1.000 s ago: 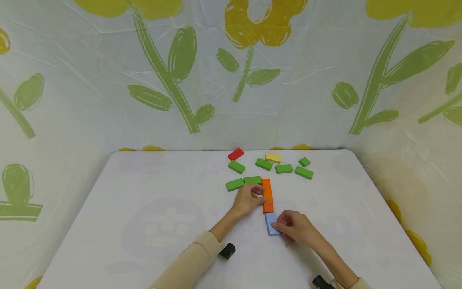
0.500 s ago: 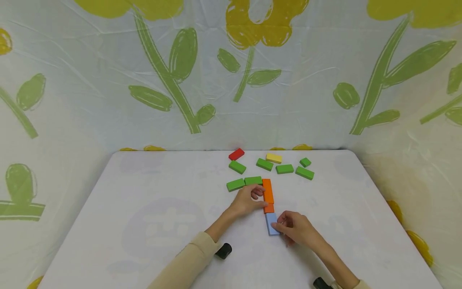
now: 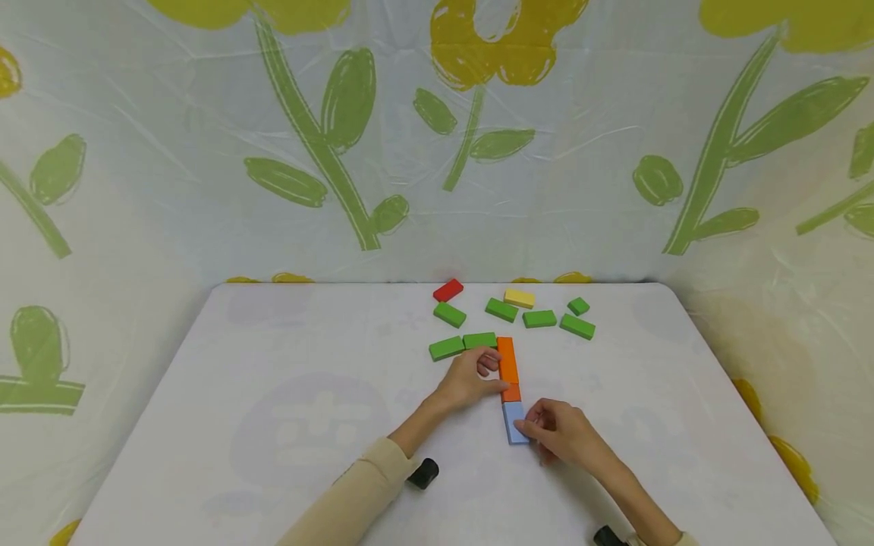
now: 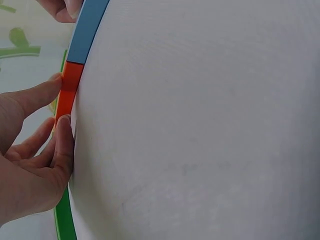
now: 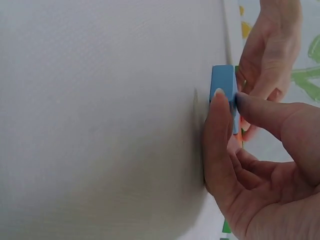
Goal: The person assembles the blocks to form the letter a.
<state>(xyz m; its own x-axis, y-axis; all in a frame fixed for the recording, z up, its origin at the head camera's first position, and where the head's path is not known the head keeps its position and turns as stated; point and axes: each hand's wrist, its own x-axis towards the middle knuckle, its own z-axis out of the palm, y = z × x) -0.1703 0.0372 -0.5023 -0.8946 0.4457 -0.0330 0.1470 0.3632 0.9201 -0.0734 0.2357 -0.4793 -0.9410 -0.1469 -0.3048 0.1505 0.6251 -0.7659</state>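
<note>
A long orange block (image 3: 507, 358), a short orange block (image 3: 511, 393) and a light blue block (image 3: 515, 422) lie end to end in a row on the white table. My left hand (image 3: 467, 379) is at the row's left side; its thumb touches the short orange block and its other fingers rest near the long one. In the left wrist view, thumb and fingertips press the orange (image 4: 70, 85) side face. My right hand (image 3: 563, 432) pinches the blue block; the right wrist view shows finger and thumb on the blue block (image 5: 222, 77).
Two green blocks (image 3: 447, 348) extend left from the row's far end. Farther back lie several more green blocks (image 3: 576, 326), a red block (image 3: 448, 290) and a yellow block (image 3: 520, 298). A flower-patterned cloth (image 3: 546, 212) hangs behind the table (image 3: 273, 425).
My left thumb has moved nearer me, from the long orange block to the short one. The short block has shifted slightly right, into line with its neighbours. My right hand has stayed put.
</note>
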